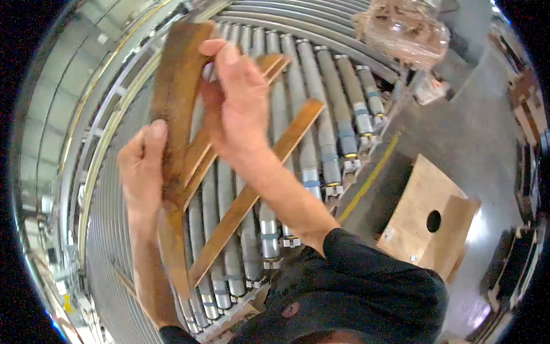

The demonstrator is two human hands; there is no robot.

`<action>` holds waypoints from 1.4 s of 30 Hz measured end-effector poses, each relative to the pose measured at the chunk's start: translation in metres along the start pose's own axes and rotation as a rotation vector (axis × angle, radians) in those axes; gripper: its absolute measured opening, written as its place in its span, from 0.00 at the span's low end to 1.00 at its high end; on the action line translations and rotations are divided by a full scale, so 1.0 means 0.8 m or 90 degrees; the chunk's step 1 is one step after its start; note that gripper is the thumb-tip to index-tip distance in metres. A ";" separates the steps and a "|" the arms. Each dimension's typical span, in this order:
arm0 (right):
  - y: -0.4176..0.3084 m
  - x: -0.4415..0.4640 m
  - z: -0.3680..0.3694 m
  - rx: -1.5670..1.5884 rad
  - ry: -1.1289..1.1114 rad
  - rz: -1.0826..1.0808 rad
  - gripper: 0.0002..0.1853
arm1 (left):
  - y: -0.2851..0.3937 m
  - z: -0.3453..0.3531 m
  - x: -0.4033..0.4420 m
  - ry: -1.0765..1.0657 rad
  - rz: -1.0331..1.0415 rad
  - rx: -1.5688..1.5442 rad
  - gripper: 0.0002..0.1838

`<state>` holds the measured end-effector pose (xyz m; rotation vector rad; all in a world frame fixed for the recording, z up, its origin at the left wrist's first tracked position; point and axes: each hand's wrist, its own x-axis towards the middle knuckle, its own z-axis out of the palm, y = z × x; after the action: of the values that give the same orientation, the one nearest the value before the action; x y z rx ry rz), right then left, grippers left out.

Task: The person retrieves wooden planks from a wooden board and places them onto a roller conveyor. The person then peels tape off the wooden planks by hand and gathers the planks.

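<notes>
A long brown wooden board [182,86] is held up over a roller conveyor. My left hand [143,166] grips its left edge, the thumb on the board's face and the fingers partly hidden behind it. On the right edge, near the upper end, my right hand [238,100] is closed around the board, somewhat blurred. Beneath and to the right, a narrow wooden strip [258,186] lies slantwise across the rollers. Another wooden piece [197,172] lies roughly parallel to it, partly covered by the board and my right hand.
Metal rollers [312,123] spread below my hands and curve away at the top. A plastic-wrapped bundle [404,34] stands at the upper right. On the floor at right, a brown panel with a round hole [412,206] lies beyond a yellow line [372,172].
</notes>
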<state>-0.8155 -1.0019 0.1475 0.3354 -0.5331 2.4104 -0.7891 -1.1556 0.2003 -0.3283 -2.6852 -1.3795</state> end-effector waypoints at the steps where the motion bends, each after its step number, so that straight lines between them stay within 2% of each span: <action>1: 0.000 0.000 0.004 -0.047 0.007 -0.037 0.14 | -0.007 0.005 0.006 0.035 0.071 0.044 0.21; 2: -0.014 -0.005 -0.001 -0.151 0.018 0.006 0.13 | -0.019 0.007 0.009 0.069 0.134 0.100 0.23; 3: -0.008 -0.005 -0.012 -0.139 -0.017 -0.035 0.14 | -0.022 0.000 0.016 0.049 0.086 0.192 0.24; 5: -0.018 -0.022 -0.006 -0.138 -0.018 0.021 0.14 | -0.021 -0.003 0.008 0.092 0.069 0.146 0.25; 6: -0.032 -0.040 -0.018 -0.134 -0.056 0.031 0.13 | -0.031 0.000 0.005 0.117 0.103 0.064 0.26; 9: -0.044 -0.132 -0.061 -0.384 -0.272 0.093 0.09 | -0.089 -0.065 0.010 0.155 0.113 0.102 0.28; 11: -0.031 -0.177 -0.071 -0.381 -0.297 0.165 0.06 | -0.097 -0.073 0.007 0.228 0.137 0.081 0.30; 13: -0.012 -0.166 -0.068 -0.323 -0.282 0.139 0.08 | -0.101 -0.083 0.006 0.265 0.145 0.064 0.30; 14: -0.011 -0.149 -0.042 -0.273 -0.239 0.149 0.10 | -0.093 -0.091 0.004 0.259 0.192 0.008 0.30; 16: -0.009 -0.098 0.025 -0.269 -0.243 0.051 0.12 | -0.059 -0.103 -0.002 0.290 0.291 0.005 0.30; 18: -0.005 -0.063 0.098 -0.150 -0.244 0.062 0.10 | -0.039 -0.126 -0.002 0.359 0.355 0.030 0.31; 19: -0.004 -0.057 0.138 0.010 -0.190 0.186 0.09 | -0.032 -0.141 -0.003 0.412 0.361 0.058 0.31; 20: 0.001 -0.051 0.171 -0.007 -0.217 0.223 0.08 | -0.006 -0.149 -0.018 0.397 0.322 0.014 0.30; 21: 0.007 -0.046 0.202 -0.023 -0.243 0.260 0.08 | -0.004 -0.173 -0.021 0.387 0.344 0.149 0.30; 23: 0.036 -0.052 0.239 -0.017 -0.350 0.199 0.11 | 0.010 -0.230 -0.016 0.537 0.264 0.222 0.23; 25: 0.083 -0.069 0.259 -0.014 -0.480 0.020 0.12 | -0.001 -0.267 -0.002 0.499 0.471 0.021 0.24; 27: 0.144 -0.085 0.274 -0.038 -0.567 -0.150 0.12 | -0.007 -0.316 0.001 0.559 0.475 0.042 0.25; 29: 0.138 -0.118 0.242 -0.368 -0.559 -0.308 0.05 | -0.024 -0.386 -0.004 0.626 0.461 0.052 0.25; 30: 0.128 -0.135 0.226 -0.526 -0.545 -0.398 0.05 | -0.033 -0.427 -0.015 0.662 0.468 0.051 0.26; 32: 0.104 -0.184 0.153 -0.360 -0.757 -0.062 0.05 | -0.047 -0.508 -0.039 0.706 0.507 0.036 0.27; 33: 0.108 -0.199 0.087 -0.343 -0.790 0.057 0.04 | -0.054 -0.541 -0.052 0.718 0.532 0.028 0.27; 34: 0.100 -0.211 0.027 -0.407 -0.783 0.104 0.03 | -0.062 -0.570 -0.066 0.730 0.543 0.024 0.28; 35: 0.083 -0.211 -0.021 -0.457 -0.798 0.214 0.05 | -0.069 -0.591 -0.077 0.737 0.536 0.010 0.28; 36: 0.072 -0.217 -0.086 -0.427 -0.796 0.338 0.04 | -0.077 -0.603 -0.088 0.737 0.532 -0.005 0.28; 37: 0.059 -0.229 -0.129 -0.400 -0.782 0.461 0.07 | -0.074 -0.601 -0.094 0.755 0.482 -0.057 0.28; 39: 0.030 -0.242 -0.101 -0.448 -0.848 0.548 0.10 | -0.066 -0.591 -0.092 0.776 0.393 -0.170 0.28; 40: 0.038 -0.233 -0.094 -0.415 -0.937 0.624 0.12 | -0.064 -0.572 -0.088 0.800 0.401 -0.043 0.28; 42: 0.080 -0.199 -0.053 -0.367 -1.183 0.398 0.21 | -0.071 -0.587 -0.070 0.677 0.471 -0.046 0.26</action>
<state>-0.7395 -1.1135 0.0332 2.3430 -2.1963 1.4955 -0.7507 -1.5774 0.4186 -0.3829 -1.4305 -0.9766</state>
